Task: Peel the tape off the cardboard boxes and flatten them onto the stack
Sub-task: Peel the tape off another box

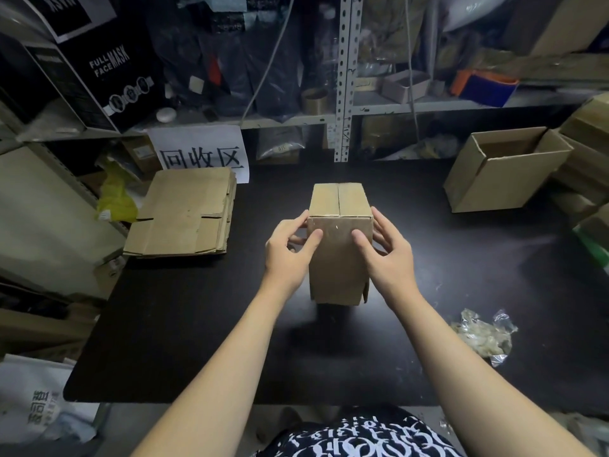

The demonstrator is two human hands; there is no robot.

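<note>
Two hands clasp a small cardboard box [339, 245] upright on the black table [197, 324]: left hand [290, 249] and right hand [384, 250] each press a thumb on its near face, fingers wrapped round its sides. Crumpled tape [484, 336] lies right of the box, flattened stack [184, 214] far left, open carton [504, 169] far right, shelves [342, 110] behind

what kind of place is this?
Likely a stockroom or packing area: slotted metal shelving crammed with bagged goods, a stack of flattened brown cardboard boxes under a white paper sign, and an open brown carton.
</note>
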